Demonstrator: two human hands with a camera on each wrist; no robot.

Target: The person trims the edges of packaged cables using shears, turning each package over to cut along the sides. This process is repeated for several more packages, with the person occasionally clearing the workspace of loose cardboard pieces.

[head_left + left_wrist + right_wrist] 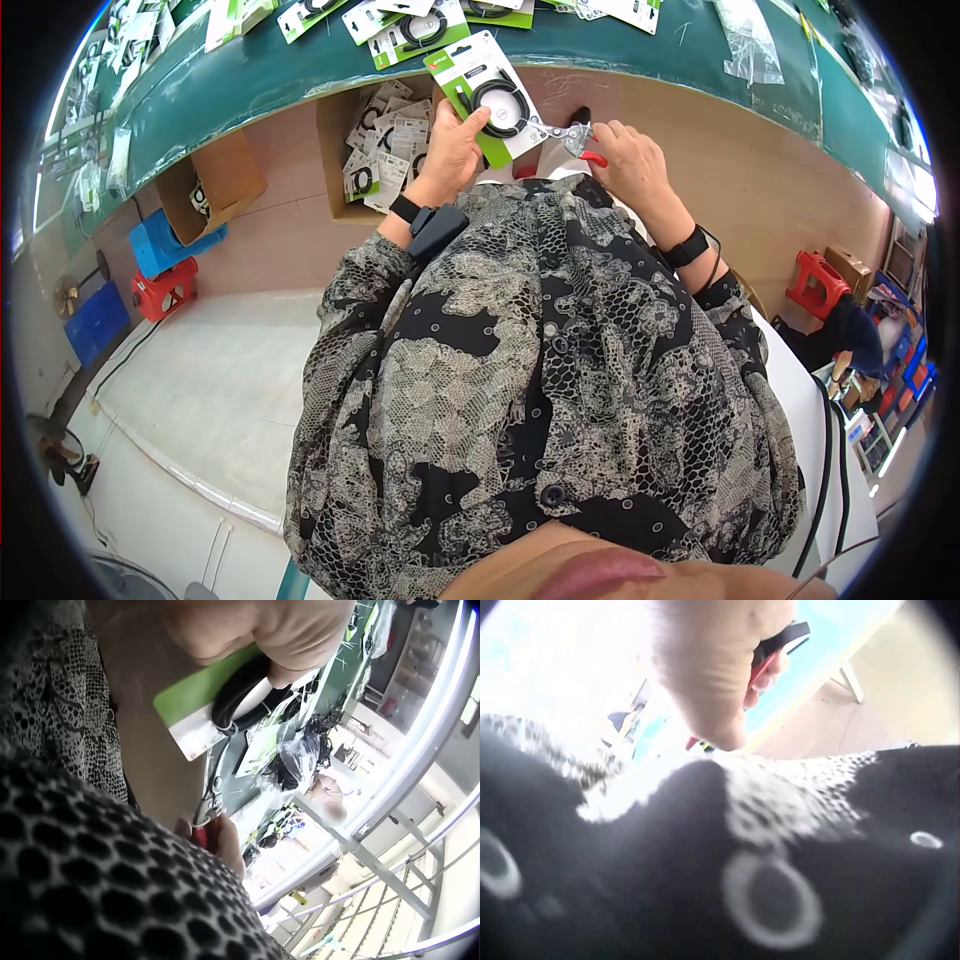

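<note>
The left hand [455, 148] pinches a green and white card [508, 143] with a coiled black cable [512, 103] on it, thumb over the front. In the left wrist view its fingers [277, 630] cover part of the card [184, 697]. The right hand [632, 165] grips red-handled pliers [575, 136], whose metal tips reach the right side of the coil. Whether the tips are closed on something cannot be made out. In the right wrist view the right hand [705, 667] is curled round the red handle [763, 669].
Beyond the hands runs a green table [290, 75] with more carded cables [420, 35] and a clear plastic bag [748, 42]. Below its edge stands a cardboard box [335, 150] of white cards. Another box [235, 180], a blue bin [150, 245] and a red stool [165, 290] are at left.
</note>
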